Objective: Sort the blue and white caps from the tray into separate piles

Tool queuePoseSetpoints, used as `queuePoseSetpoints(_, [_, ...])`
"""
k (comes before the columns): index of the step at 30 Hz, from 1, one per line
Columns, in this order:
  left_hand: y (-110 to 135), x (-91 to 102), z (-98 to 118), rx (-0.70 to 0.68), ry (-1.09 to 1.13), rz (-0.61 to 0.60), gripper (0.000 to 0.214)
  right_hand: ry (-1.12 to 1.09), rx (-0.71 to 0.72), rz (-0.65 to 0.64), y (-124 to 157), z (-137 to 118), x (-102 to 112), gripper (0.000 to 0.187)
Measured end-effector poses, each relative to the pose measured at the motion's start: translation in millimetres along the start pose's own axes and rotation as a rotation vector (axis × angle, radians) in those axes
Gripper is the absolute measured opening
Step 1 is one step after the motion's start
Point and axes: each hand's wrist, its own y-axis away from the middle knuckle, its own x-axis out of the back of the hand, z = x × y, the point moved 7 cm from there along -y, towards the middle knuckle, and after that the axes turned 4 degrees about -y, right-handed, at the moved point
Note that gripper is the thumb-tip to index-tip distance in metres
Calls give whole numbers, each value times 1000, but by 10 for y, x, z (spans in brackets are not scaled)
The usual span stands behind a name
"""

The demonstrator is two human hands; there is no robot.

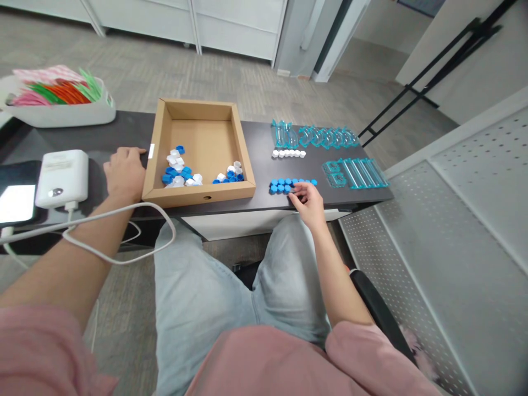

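Note:
My right hand (pixel 308 204) is at the near row of blue hexagonal caps (pixel 280 185). Its thumb and fingertips close around a blue cap at that row's right end, partly hidden by the fingers. Behind these lies a single row of white caps (pixel 289 154). My left hand (pixel 124 171) rests on the table against the left wall of a cardboard box (pixel 199 196), fingers stretched out and holding nothing. Loose blue and white caps (pixel 178 170) lie inside the box in its near left corner, with a smaller heap (pixel 231 174) at the near right.
Teal-edged clear plastic parts (pixel 328 137) line the far right of the dark table (pixel 264 132), with more clear parts (pixel 358 174) nearer. At left are a white power bank (pixel 62 179), a phone (pixel 18 192), a looping white cable (pixel 111 261) and a white bin (pixel 68 115) of colourful sticks.

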Motion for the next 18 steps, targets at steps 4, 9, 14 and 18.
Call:
queuePoseSetpoints(4, [28,25,34,10,2,-36,77,42,3,36,-6,-14,-33,37])
queuePoseSetpoints(9, [60,57,89,-1,9,-31,76,4,-7,65,2,0,-58,44])
queuePoseSetpoints(14, [73,50,85,14,10,-21,72,-80,-32,107,16,-55,-7,49])
queuePoseSetpoints(18, [86,46,86,4,31,-8,67,-104,96,80,-147,-482,-61,36])
